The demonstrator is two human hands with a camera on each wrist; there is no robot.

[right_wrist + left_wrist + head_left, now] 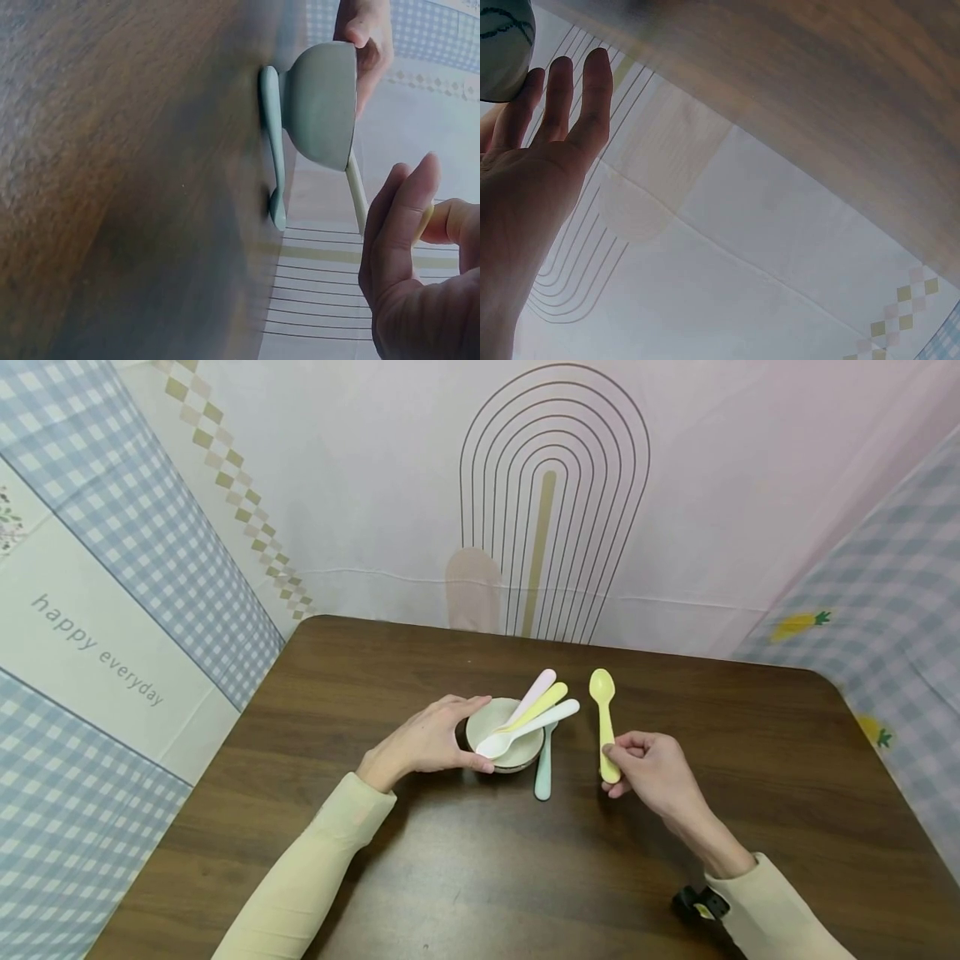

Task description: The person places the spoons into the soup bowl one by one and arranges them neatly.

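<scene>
My left hand [431, 737] holds a small bowl [487, 718] by its left side, thumb at the near rim and fingers at the far rim. Three spoons lean in the bowl, handles pointing up and right: a pink spoon [542, 686], a yellow spoon [549, 696] and a white spoon [543, 719]. Right beside the bowl, a mint green spoon [274, 135] lies on the table. My right hand [660, 774] pinches the handle of another yellow spoon [602, 693], its scoop pointing away from me. Only part of the bowl [504, 52] shows in the left wrist view.
The brown wooden table [465, 877] has its far edge against a patterned cloth backdrop [375, 485]. Blue checked cloth [150, 485] hangs at the left. A dark device [701, 903] sits at my right wrist.
</scene>
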